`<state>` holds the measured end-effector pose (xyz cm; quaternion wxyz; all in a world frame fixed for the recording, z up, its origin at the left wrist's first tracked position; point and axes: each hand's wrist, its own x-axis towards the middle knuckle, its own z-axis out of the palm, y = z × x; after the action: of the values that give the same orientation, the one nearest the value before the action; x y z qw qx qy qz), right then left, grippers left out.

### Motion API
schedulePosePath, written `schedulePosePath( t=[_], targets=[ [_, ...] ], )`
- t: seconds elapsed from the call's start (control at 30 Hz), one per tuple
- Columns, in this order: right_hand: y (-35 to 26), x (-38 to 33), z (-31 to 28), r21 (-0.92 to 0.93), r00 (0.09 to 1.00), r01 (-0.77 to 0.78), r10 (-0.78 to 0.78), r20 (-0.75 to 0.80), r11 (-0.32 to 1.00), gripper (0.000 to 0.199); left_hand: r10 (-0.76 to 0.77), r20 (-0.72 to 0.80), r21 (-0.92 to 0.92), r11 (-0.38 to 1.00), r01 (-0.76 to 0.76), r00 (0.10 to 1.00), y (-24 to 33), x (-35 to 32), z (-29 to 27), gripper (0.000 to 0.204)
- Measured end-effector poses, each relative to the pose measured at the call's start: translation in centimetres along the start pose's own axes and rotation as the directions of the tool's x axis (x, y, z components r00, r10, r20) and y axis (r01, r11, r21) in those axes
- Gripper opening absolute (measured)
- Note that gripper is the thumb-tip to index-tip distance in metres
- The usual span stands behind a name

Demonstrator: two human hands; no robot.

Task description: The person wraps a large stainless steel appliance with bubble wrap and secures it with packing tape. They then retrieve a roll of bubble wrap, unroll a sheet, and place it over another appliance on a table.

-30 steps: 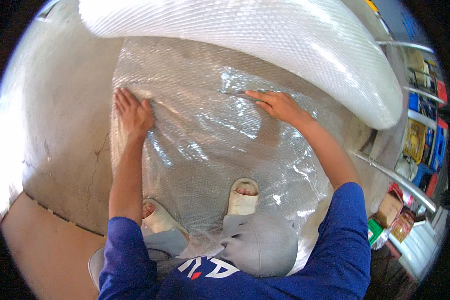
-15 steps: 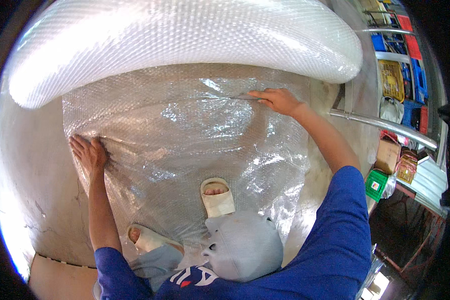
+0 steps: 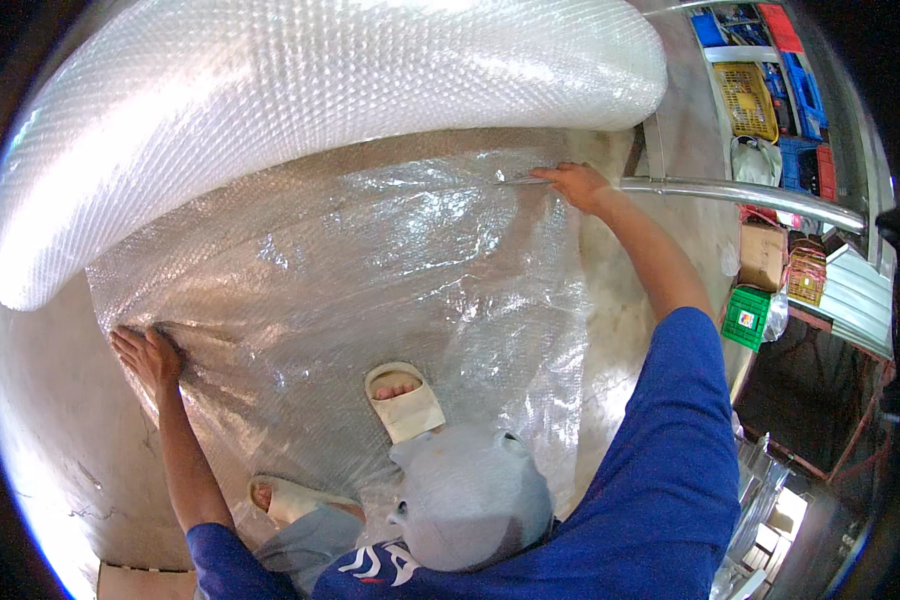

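Observation:
A sheet of clear bubble wrap (image 3: pixel 370 290) lies spread on the floor, running out from beneath a thick roll of bubble wrap (image 3: pixel 340 80) at the far side. My left hand (image 3: pixel 150 357) presses on the sheet's left edge, fingers spread, and creases fan out from it. At the sheet's far right edge, my right hand (image 3: pixel 575 187) is closed on a thin, grey, pointed blade (image 3: pixel 516 182). Its tip points left across the sheet, just short of the roll; its handle is hidden in my fingers.
My sandalled feet rest on the sheet; one sandal (image 3: pixel 408 405) is near its middle. Right of my right hand runs a metal tube (image 3: pixel 750 196). Beyond it are a yellow basket (image 3: pixel 746 100), a green crate (image 3: pixel 746 316) and a cardboard box (image 3: pixel 761 256).
My right hand has moved rightward across the sheet with the blade, reaching its right edge. My left hand stays pressed at the left edge. The whole view has turned somewhat.

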<state>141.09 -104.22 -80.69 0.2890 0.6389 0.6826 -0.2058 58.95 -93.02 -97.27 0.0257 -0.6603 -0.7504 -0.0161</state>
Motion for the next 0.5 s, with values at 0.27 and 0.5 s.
schedulePosePath(
  t=[0.27, 0.5],
  targets=[
    [7.2, -5.2, 3.1, -0.058, 0.973, -0.228, 0.23, 0.025, 0.972, 0.049, 0.031, -0.041, -0.022, 0.999, -0.032, 0.999, -0.5, 0.0, 0.7, 0.076],
    [10.3, -7.9, 4.3, -0.404, 0.779, -0.565, 0.626, 0.026, 0.72, 0.044, -0.032, 0.032, -0.014, 0.999, 0.032, 0.999, -1.7, 0.4, 1.7, 0.074]
  ],
)
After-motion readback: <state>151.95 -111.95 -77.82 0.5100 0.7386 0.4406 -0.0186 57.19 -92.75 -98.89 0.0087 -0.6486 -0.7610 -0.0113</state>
